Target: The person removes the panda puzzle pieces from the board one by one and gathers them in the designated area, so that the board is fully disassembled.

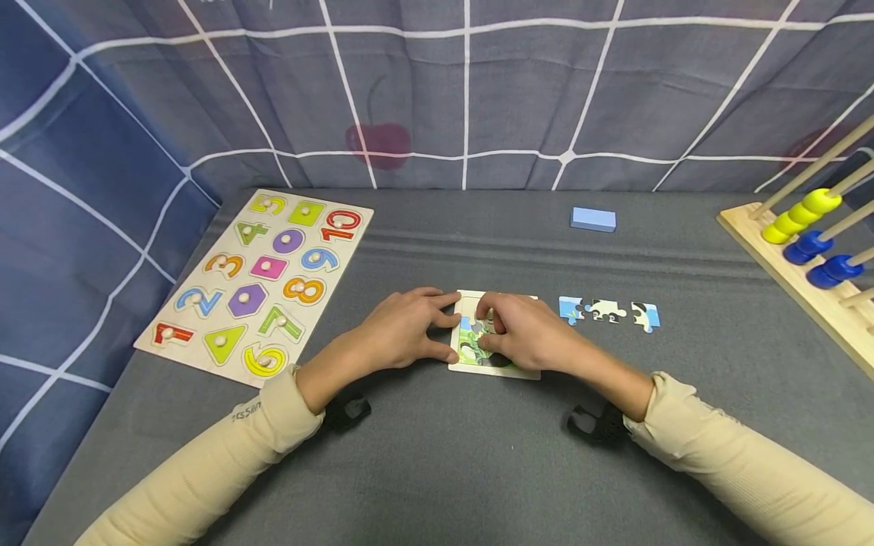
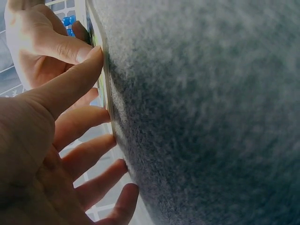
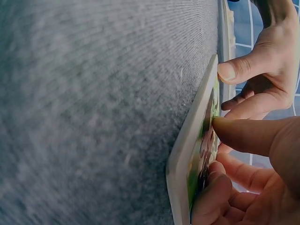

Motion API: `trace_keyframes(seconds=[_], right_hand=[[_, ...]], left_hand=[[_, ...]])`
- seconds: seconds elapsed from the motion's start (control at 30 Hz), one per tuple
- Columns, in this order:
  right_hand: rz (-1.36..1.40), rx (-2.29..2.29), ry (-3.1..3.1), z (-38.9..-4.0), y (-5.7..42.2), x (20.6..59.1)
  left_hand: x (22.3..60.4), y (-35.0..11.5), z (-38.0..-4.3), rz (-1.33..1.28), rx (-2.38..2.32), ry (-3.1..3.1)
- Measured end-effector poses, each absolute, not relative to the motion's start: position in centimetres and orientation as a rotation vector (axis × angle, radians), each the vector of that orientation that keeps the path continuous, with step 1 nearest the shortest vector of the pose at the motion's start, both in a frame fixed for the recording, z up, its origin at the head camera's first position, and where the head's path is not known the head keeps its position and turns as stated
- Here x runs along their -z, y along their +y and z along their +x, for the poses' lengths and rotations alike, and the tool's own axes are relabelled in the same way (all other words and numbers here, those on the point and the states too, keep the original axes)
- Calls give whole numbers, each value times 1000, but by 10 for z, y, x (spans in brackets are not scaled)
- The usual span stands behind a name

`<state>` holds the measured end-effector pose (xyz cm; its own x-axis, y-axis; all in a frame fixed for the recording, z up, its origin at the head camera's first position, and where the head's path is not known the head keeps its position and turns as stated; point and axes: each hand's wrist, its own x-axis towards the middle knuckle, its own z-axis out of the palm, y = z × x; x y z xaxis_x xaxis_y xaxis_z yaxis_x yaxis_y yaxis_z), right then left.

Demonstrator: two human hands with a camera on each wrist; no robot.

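A small wooden jigsaw board (image 1: 493,371) with a pale rim and a green picture lies flat on the grey table. Along its left edge, my left hand (image 1: 403,330) spreads its fingertips and thumb against the rim. Over the picture, my right hand (image 1: 529,330) bends its fingers down, thumb and index pinching a jigsaw piece (image 1: 486,327) low at the board's surface; the hand hides most of that piece and the board's right half. In the right wrist view the right thumb (image 3: 234,133) meets the picture. Bare wood shows at the board's upper left.
Right of the board lie three loose jigsaw pieces (image 1: 606,311) with panda and blue parts. A blue block (image 1: 593,219) sits farther back. A number-and-shape peg board (image 1: 256,284) lies at left, and a wooden bead frame (image 1: 799,277) stands at right. A checked curtain (image 1: 437,91) hangs behind.
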<state>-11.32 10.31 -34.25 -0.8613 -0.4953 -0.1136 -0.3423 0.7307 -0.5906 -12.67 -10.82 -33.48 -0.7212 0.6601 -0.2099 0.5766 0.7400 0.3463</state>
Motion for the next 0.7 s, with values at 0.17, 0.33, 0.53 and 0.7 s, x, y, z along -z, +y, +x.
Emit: trace_keyframes(seconds=[0.17,0.33,0.53,0.7], right_hand=[[-660,851,2677,-113,103,343],[-664,875,2681,-112,104,344],[-671,913,2685,-112,104,345],[-678,920,2688,-112,105,345]], left_hand=[[336,-108,-127,957,-352,2623],[336,-108,-127,963,-339,2628],[337,-109,-127,955,-339,2636],[336,-108,-127,964,-340,2634]])
